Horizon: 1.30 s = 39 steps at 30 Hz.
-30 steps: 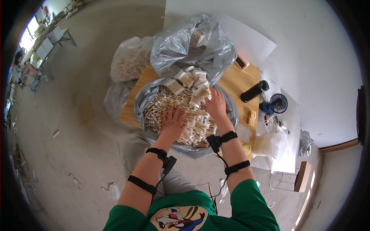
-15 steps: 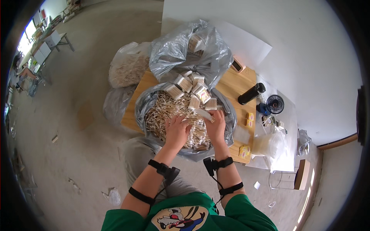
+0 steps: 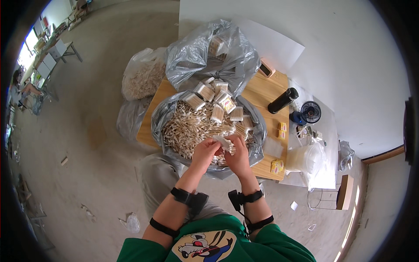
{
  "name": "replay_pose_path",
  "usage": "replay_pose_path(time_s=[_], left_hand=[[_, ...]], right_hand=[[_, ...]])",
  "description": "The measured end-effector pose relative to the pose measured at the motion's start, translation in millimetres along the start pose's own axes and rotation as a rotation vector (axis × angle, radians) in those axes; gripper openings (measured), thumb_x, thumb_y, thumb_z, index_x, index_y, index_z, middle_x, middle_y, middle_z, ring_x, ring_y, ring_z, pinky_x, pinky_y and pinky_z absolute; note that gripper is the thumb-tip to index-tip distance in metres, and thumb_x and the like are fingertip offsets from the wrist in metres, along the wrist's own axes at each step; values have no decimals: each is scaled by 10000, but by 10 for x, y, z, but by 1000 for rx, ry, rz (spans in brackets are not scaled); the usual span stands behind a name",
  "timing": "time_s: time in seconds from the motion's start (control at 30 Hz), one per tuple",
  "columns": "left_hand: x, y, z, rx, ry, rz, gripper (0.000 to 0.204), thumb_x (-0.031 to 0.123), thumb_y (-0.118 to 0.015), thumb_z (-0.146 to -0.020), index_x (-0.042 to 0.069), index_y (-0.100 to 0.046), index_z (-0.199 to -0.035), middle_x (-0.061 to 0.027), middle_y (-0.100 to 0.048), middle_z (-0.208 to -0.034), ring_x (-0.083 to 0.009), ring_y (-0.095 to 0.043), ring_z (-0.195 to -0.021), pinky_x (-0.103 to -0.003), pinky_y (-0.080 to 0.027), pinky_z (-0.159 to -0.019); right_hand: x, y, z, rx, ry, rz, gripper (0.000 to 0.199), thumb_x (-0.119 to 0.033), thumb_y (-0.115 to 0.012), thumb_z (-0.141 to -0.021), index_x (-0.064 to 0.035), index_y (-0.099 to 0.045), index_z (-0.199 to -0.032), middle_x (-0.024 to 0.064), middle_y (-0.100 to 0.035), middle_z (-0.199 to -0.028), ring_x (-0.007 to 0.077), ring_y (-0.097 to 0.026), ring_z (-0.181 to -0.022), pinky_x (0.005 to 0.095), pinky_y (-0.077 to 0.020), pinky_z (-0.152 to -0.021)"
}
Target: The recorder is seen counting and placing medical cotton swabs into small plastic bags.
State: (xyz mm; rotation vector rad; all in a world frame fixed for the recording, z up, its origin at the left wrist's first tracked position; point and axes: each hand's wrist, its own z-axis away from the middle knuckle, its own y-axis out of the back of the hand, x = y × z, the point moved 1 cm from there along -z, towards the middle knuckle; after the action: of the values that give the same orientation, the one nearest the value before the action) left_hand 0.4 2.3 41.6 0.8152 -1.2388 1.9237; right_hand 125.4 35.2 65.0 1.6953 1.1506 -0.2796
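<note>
Cotton swabs (image 3: 183, 131) lie in a loose heap inside a grey plastic bag (image 3: 158, 124) spread open before me. Over the front of the heap, my left hand (image 3: 204, 153) and my right hand (image 3: 238, 155) are close together. Both have their fingers closed on a small, whitish, see-through plastic bag (image 3: 221, 141). Whether swabs are in it I cannot tell. Several filled packs of swabs (image 3: 217, 113) rest on the far part of the heap, one with a yellow label (image 3: 227, 105).
The wooden table (image 3: 257, 91) carries another grey bag (image 3: 187, 61) at the back, a black bottle (image 3: 283, 100) and small yellow boxes (image 3: 277, 166). Beyond its right edge are a small fan (image 3: 310, 112) and a clear plastic bag (image 3: 305, 159). A bulging clear bag (image 3: 144, 74) stands left.
My right hand has moved nearer and to the left with the small plastic bag. My left hand has lifted from the swabs and closed on that bag too.
</note>
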Motion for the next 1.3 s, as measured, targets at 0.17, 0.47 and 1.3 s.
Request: replay_pose_path(time_s=[0.17, 0.47, 1.3], left_hand=[[-86, 51, -10, -39, -202, -505, 132, 125, -592, -862, 6, -619, -813, -32, -618, -720, -86, -544, -607, -239, -423, -557], [-159, -19, 50, -18, -580, -916, 122, 113, -630, -804, 6, -589, -762, -124, -574, -674, -247, -562, -603, -330, -428, -546], [-73, 25, 92, 157, -593, -1006, 268, 235, -660, -813, -5, -542, -812, -118, -579, -720, -243, -581, -623, -345, -457, -558]], right_hand=[[-83, 122, 136, -87, -106, -166, 342, 63, -613, -663, -11, -571, -995, 129, -596, -894, 296, -588, -862, 364, -477, -753], [2, 51, 276, -65, -172, -134, 249, 66, -574, -741, -4, -565, -980, 161, -605, -827, 314, -622, -748, 355, -501, -653], [398, 23, 372, 147, -531, -286, 86, 32, -539, -827, 3, -568, -902, 84, -628, -781, 205, -632, -720, 304, -489, -647]])
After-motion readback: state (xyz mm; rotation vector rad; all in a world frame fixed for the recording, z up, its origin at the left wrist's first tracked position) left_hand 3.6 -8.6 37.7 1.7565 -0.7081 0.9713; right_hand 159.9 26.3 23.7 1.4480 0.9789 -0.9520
